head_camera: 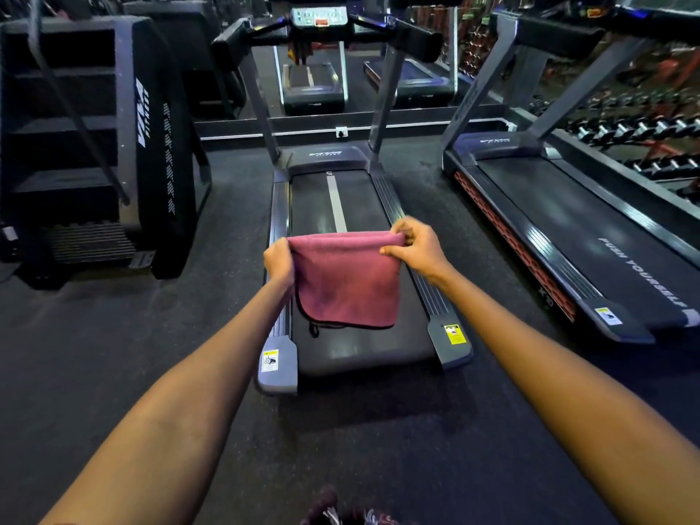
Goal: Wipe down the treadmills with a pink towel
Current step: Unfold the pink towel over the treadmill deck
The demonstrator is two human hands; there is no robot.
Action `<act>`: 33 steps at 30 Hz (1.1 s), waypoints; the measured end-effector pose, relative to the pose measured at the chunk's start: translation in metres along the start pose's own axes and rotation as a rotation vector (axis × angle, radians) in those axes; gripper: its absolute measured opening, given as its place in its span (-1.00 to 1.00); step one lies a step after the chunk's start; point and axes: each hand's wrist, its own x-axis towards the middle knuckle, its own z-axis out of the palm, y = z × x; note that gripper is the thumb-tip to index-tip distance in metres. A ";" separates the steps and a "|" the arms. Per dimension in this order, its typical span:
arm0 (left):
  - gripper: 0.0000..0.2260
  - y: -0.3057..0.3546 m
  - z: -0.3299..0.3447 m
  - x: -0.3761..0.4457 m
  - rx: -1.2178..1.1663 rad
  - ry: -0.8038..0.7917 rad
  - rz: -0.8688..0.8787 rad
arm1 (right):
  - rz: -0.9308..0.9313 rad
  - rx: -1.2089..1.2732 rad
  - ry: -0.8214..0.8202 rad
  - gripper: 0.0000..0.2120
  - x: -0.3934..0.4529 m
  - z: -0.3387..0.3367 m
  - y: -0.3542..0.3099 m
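Observation:
A pink towel with a dark hem hangs folded in front of me, stretched between both hands above the rear of the middle treadmill. My left hand grips its upper left corner. My right hand pinches the upper right corner. The treadmill's black belt has a grey centre stripe, and its console stands at the far end. A second treadmill lies to the right, its belt printed "PUSH YOURSELF".
A black stair-climber machine stands at the left. A mirror wall behind the treadmills reflects them. Dumbbell racks run along the far right. Dark rubber floor lies between the machines. My shoes show at the bottom edge.

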 end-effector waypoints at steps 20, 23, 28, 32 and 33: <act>-0.67 0.038 0.064 -0.058 0.411 -0.567 0.708 | -0.135 0.013 0.161 -0.76 0.003 0.018 -0.026; -0.66 0.037 0.061 -0.055 0.436 -0.580 0.707 | -0.082 0.029 0.112 -0.74 -0.001 0.018 -0.024; -0.67 0.035 0.046 -0.044 0.398 -0.451 0.667 | -0.041 -0.192 -0.161 -0.63 -0.012 0.007 0.009; -0.66 0.034 0.032 -0.033 0.398 -0.352 0.650 | 0.099 -0.190 -0.380 -0.69 -0.018 -0.011 0.030; -0.67 0.035 0.030 -0.032 0.401 -0.342 0.639 | 0.136 -0.121 -0.386 -0.73 -0.017 -0.014 0.032</act>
